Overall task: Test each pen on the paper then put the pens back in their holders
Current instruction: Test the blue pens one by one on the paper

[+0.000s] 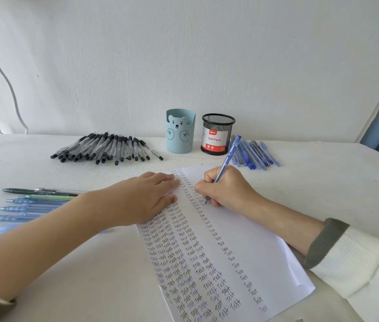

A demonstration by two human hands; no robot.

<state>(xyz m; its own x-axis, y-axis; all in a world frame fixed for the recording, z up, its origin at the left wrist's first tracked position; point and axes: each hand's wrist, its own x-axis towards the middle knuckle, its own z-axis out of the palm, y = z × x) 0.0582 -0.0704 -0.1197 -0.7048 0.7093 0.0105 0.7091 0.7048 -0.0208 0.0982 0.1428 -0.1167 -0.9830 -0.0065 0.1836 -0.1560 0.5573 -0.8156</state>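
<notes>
A white sheet of paper (253, 242) covered in columns of the word "Test" lies slanted in front of me. My right hand (225, 187) grips a blue pen (226, 160), its tip touching the paper near the upper rows. My left hand (151, 196) rests flat on the paper's upper left part, fingers straight. Two holders stand at the back: a light blue bear holder (179, 133) and a black mesh holder (217, 134) labelled "Ball Pens". No pens show above either holder's rim.
A pile of black pens (107, 146) lies left of the holders, and a pile of blue pens (254, 152) lies to their right. Several green and blue click pens (32, 203) lie in a row at the left, partly under my left forearm. A white wall rises behind the table.
</notes>
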